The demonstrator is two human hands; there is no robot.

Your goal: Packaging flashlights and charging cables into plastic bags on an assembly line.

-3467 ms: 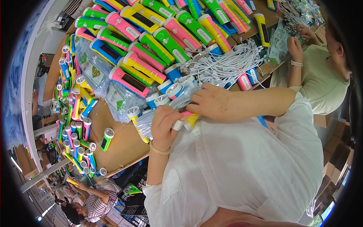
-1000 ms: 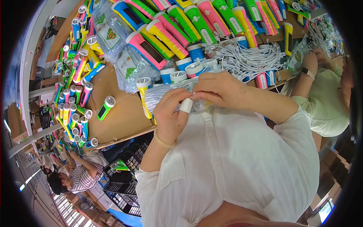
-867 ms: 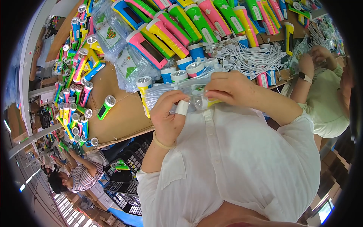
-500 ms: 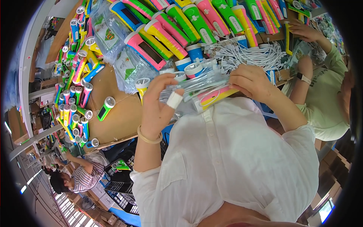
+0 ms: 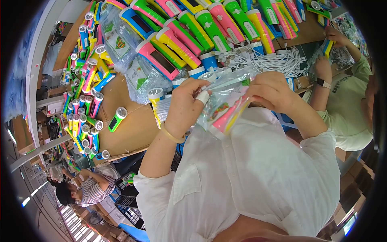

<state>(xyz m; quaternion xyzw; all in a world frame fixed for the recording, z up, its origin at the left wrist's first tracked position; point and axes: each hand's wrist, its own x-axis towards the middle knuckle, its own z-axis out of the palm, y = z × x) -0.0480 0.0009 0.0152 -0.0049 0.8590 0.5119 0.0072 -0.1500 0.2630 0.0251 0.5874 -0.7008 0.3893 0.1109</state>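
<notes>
A clear plastic bag is stretched between my two hands, close to the white shirt. My left hand, with a white wrap on one finger and a band at the wrist, pinches the bag's left edge. Across from it, my right hand closes on the right side of the bag. Inside or right behind the plastic is a pink and yellow flashlight; glare hides which. White coiled cables lie in a bundle just beyond my right hand. Several flashlights stand lens-up beyond my left hand.
Rows of colourful flashlights cover the far table. Printed clear bags are stacked left of them. A green flashlight lies alone on the cardboard. At the right, a co-worker's hand handles a yellow and blue flashlight. Another person sits at lower left.
The bag has been spread and turned, with the flashlight now tilted more steeply. My left hand moved right, nearer my right hand. The co-worker at the right brought both hands together around a flashlight.
</notes>
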